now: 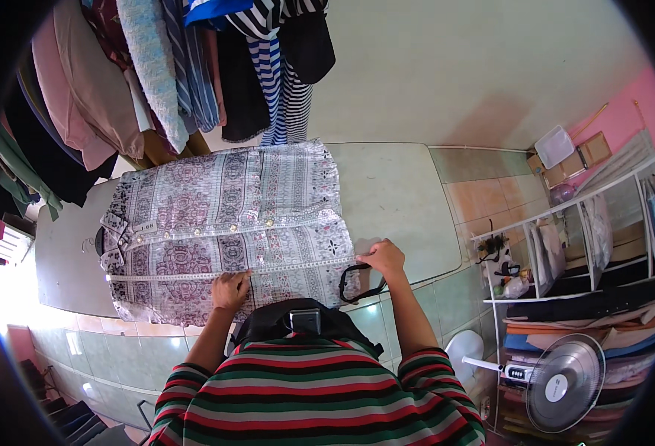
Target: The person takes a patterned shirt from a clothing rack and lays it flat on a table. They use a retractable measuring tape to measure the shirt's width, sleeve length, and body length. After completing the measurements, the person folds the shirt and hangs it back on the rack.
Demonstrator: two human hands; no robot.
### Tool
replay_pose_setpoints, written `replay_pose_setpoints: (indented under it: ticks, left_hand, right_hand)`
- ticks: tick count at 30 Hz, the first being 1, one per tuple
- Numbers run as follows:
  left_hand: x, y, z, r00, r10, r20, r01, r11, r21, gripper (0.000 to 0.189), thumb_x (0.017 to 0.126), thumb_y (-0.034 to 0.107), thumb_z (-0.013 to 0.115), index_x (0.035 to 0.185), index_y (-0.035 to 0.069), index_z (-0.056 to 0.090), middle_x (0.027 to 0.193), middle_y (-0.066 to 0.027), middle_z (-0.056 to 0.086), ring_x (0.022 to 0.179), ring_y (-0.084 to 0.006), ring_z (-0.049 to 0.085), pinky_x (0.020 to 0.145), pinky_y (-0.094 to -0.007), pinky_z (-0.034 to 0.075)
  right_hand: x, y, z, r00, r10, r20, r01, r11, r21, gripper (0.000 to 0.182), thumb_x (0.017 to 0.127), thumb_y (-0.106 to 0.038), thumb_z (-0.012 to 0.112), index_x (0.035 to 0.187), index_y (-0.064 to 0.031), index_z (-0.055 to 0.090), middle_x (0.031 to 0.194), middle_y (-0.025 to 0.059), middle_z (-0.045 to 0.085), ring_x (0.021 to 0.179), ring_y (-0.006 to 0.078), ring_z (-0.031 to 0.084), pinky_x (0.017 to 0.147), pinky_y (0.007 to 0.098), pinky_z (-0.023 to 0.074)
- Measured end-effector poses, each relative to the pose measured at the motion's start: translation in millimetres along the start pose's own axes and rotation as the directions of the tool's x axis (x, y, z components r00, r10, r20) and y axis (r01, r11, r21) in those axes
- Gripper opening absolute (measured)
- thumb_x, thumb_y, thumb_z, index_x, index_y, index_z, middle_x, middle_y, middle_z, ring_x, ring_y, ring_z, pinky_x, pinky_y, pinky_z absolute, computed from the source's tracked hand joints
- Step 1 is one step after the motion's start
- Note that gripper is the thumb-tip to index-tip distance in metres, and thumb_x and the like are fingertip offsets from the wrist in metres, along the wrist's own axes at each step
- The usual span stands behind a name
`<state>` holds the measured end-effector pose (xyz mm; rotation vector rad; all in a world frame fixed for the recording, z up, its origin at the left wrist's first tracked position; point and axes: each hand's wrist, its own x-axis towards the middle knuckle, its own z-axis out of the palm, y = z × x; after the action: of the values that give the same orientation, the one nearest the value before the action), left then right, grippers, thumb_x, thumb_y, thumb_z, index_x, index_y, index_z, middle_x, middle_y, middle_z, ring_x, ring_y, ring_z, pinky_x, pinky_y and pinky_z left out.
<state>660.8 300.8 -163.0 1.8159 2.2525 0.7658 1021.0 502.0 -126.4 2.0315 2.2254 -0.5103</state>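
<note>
A patterned button-front blouse (193, 206) lies spread on a pale table (394, 184), its collar to the left and its hem to the right. A white measuring tape (165, 277) runs lengthwise across it, from near the shoulder to the hem. My left hand (231, 290) rests on the blouse, fingertips at the tape's middle. At the hem, my right hand (382, 258) pinches the tape between thumb and fingers. A black strap (355, 284) hangs beside my right wrist. A small tag with writing (146, 227) sits by the collar, where part of a hanger (88, 245) shows.
Clothes (154, 72) hang over the table's far left edge. To the right stand a white rack (528, 223) with folded and bagged garments and a standing fan (565, 384). Clear plastic containers and cardboard boxes (594, 149) are by the pink wall.
</note>
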Motion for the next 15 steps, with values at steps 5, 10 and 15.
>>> replay_pose_setpoints:
  ticks: [5,10,15]
  left_hand:
    - [0.7,5.7,-5.3,1.000,0.030,-0.008,-0.030,0.999,-0.016,0.015,0.084,0.022,0.058,0.086,0.015,0.072,0.067,-0.0099,0.062,0.063,-0.0288,0.060,0.061,-0.0430,0.048]
    - [0.5,7.7,-8.9,0.999,0.052,-0.008,-0.052,0.998,-0.018,0.015,0.083,0.019,0.057,0.087,0.014,0.072,0.070,-0.0084,0.064,0.063,-0.0285,0.059,0.061,-0.0431,0.048]
    - [-1.2,2.2,-3.3,0.995,0.095,-0.039,-0.097,0.995,-0.040,0.014,0.082,0.019,0.058,0.086,0.014,0.071,0.070,-0.0084,0.065,0.064,-0.0289,0.059,0.063,-0.0425,0.047]
  right_hand:
    - [2.0,-4.8,-4.9,0.998,0.020,0.053,-0.019,0.999,-0.030,0.048,0.055,-0.056,0.078,0.076,-0.0139,0.071,0.093,0.0077,0.065,0.085,0.0243,0.065,0.072,0.0358,0.0519]
    - [2.7,-6.5,-6.5,0.997,0.022,0.075,-0.018,0.999,-0.049,0.047,0.055,-0.055,0.078,0.077,-0.0139,0.071,0.093,0.0078,0.066,0.087,0.0246,0.065,0.073,0.0362,0.0518]
    - [1.0,-3.9,-1.7,0.999,-0.002,0.043,0.004,0.999,-0.043,0.047,0.058,-0.054,0.077,0.080,-0.0132,0.071,0.097,0.0083,0.064,0.089,0.0252,0.064,0.074,0.0373,0.0520]
